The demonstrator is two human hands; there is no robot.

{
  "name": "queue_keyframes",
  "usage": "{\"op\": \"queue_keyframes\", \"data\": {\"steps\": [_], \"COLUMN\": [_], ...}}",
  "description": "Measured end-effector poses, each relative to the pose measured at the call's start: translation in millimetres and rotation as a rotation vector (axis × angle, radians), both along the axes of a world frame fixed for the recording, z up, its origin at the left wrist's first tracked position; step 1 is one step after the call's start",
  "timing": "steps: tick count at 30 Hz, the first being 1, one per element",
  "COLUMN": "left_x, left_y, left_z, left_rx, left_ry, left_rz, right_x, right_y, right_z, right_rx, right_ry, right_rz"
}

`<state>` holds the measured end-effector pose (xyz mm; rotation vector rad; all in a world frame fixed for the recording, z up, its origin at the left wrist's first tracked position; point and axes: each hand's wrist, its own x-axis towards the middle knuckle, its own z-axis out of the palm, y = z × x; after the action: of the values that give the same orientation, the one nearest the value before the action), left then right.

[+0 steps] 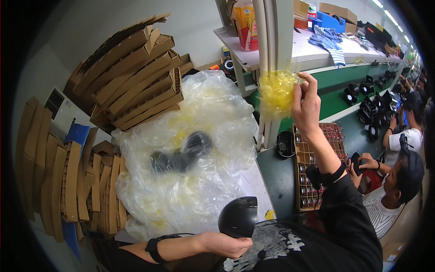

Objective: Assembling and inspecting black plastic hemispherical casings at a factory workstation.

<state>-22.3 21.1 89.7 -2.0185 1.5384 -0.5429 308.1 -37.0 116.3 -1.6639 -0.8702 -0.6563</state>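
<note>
My left hand (229,245) is closed on a glossy black dome-shaped shell (238,217), held low in front of my body. My right hand (308,103) is raised to a clump of crinkled yellow plastic film (277,93) against the white upright post. Its thumb and fingers come together at the clump's right edge. In front of me lies a large heap of clear plastic bags (199,186). Two more black rounded shells rest on that heap, one a darker dome (198,143), the other partly veiled by film (167,161).
Stacked cardboard divider trays (140,86) rise at the left. A cardboard tray of small parts (312,158) stands to the right, beside a black round housing (285,144). The shelf (299,50) carries blue gloves (327,41). Co-workers (394,181) sit along the green bench at right.
</note>
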Motion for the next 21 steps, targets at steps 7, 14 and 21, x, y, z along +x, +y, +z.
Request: {"op": "queue_keyframes", "data": {"steps": [7,14,21], "left_x": [14,27,36], "left_y": [8,3,-4], "left_z": [2,11,4], "left_rx": [-0.002,-0.049,-0.119], "left_ry": [0.127,0.157,0.194], "left_rz": [0.032,0.065,0.038], "right_x": [-17,-46,-40], "right_y": [-11,-54,-77], "right_z": [-2,-18,-59], "right_rx": [0.066,-0.052,0.019], "right_ry": [0.065,0.130,0.850], "right_rz": [0.153,0.400,0.708]}}
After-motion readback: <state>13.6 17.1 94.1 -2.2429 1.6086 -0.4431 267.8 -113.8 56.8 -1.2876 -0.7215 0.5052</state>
